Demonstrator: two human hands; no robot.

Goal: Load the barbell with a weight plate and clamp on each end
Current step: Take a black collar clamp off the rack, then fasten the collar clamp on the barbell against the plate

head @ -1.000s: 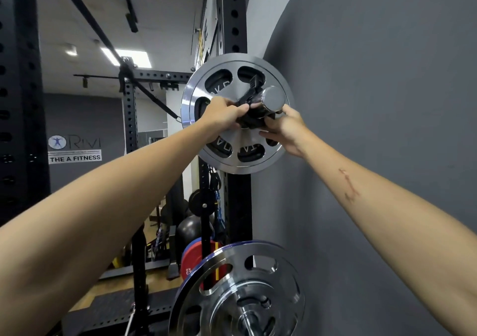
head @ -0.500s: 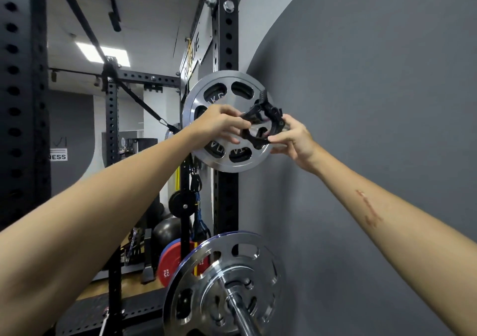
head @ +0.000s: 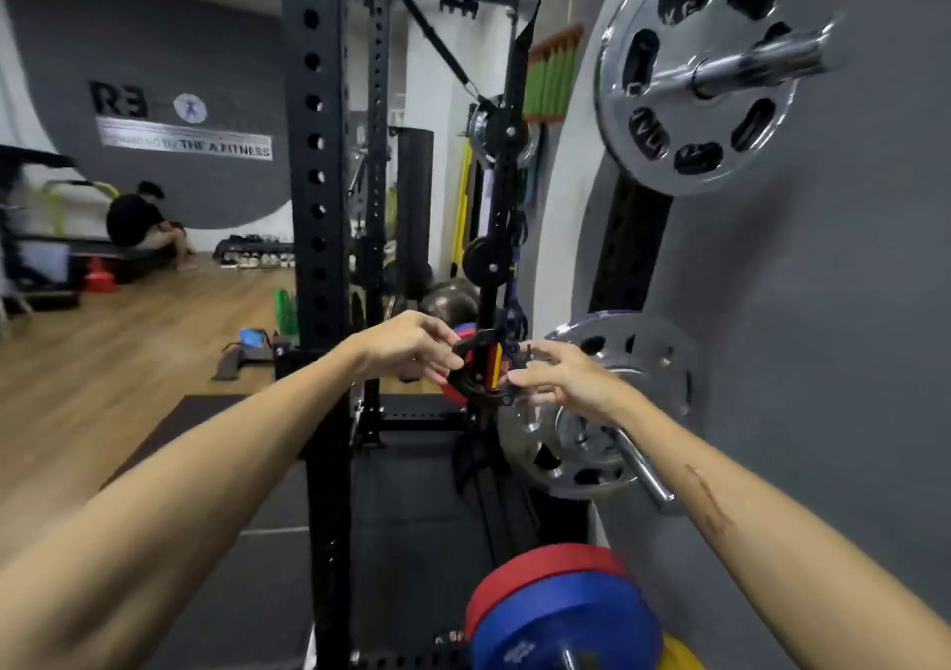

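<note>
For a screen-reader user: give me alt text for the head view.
Both hands, left hand and right hand, hold a black plastic barbell clamp in front of a lower silver steel weight plate. Above, another silver plate sits on a chrome bar sleeve.

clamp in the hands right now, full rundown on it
The clamp is a black, plastic-looking collar with a ring-shaped body and a lever arm sticking out at its upper left. It is blurred, so whether the lever is latched cannot be told. It is off any bar, held in the air between both hands in front of the lower silver plate. The left hand pinches its upper left and the right hand grips its right edge.
</note>
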